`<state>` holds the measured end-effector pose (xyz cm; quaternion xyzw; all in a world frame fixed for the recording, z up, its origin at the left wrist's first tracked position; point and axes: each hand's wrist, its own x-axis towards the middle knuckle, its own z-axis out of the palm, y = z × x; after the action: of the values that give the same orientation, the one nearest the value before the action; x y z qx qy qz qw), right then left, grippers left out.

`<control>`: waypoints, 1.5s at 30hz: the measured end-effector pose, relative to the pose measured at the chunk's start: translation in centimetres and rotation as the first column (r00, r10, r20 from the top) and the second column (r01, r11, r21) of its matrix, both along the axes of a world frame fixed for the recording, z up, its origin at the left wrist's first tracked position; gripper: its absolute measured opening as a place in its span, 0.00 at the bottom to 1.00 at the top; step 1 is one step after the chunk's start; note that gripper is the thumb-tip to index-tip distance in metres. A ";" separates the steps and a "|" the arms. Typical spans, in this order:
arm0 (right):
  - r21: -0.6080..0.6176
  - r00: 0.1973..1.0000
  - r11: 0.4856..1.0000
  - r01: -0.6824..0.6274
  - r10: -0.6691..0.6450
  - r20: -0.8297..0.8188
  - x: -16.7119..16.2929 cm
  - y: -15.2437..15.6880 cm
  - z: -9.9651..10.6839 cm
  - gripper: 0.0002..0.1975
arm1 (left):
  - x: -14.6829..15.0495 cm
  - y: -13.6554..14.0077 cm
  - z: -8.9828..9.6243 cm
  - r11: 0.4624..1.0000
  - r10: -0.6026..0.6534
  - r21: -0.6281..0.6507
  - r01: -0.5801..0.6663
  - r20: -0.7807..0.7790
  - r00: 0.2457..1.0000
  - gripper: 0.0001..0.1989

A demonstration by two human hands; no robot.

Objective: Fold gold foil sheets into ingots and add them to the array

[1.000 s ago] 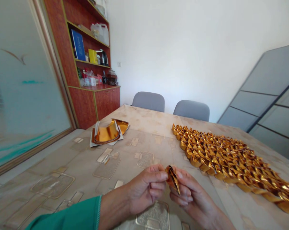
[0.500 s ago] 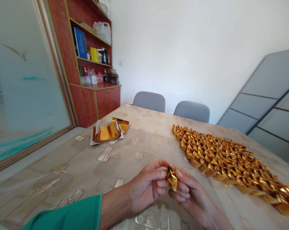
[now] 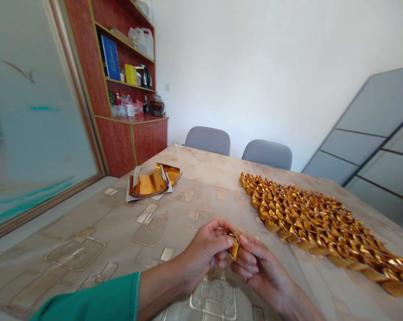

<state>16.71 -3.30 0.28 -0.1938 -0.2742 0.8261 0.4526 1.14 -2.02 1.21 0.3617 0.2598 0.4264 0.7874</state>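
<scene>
A small folded piece of shiny gold paper (image 3: 234,249) is pinched between my two hands above the near middle of the table. My left hand (image 3: 206,247) grips its left side between thumb and fingers. On the other side, my right hand (image 3: 254,258) holds it with thumb and forefinger, the remaining fingers curled. Part of the piece is hidden behind the fingertips. To the right lie rows of many folded gold paper pieces (image 3: 308,218), packed close together. A stack of flat gold paper sheets (image 3: 151,183) with curled edges rests at the far left.
A patterned cover lies over the table (image 3: 114,232). Two grey chairs (image 3: 208,139) stand at its far edge. Behind, to the left, is a red-brown cabinet (image 3: 121,142) with shelves, and a frosted sliding door (image 3: 37,125) is at the left.
My hands have shifted slightly left and up with the folded gold paper. The piece is turned, showing a flatter face. The stack and the rows have stayed in place.
</scene>
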 end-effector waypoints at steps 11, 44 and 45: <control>-0.012 1.000 1.000 -0.020 0.020 -0.022 0.0 -0.1 -0.1 0.08 | -0.2 -0.1 0.3 1.000 -0.023 -0.004 0.023 -0.027 0.999 0.17; -0.087 0.968 0.988 0.125 -0.103 0.228 1.1 0.6 -0.3 0.15 | -1.0 1.4 0.9 0.879 0.137 0.474 0.054 -0.358 0.923 0.07; -0.109 0.968 0.987 0.122 -0.094 0.231 1.2 0.6 -0.4 0.15 | -1.0 1.4 0.8 0.874 0.150 0.484 0.053 -0.371 0.916 0.07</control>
<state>17.89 -2.72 -0.16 -0.3281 -0.2616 0.7882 0.4502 0.10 -0.61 2.05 0.6190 0.3083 0.4151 0.5911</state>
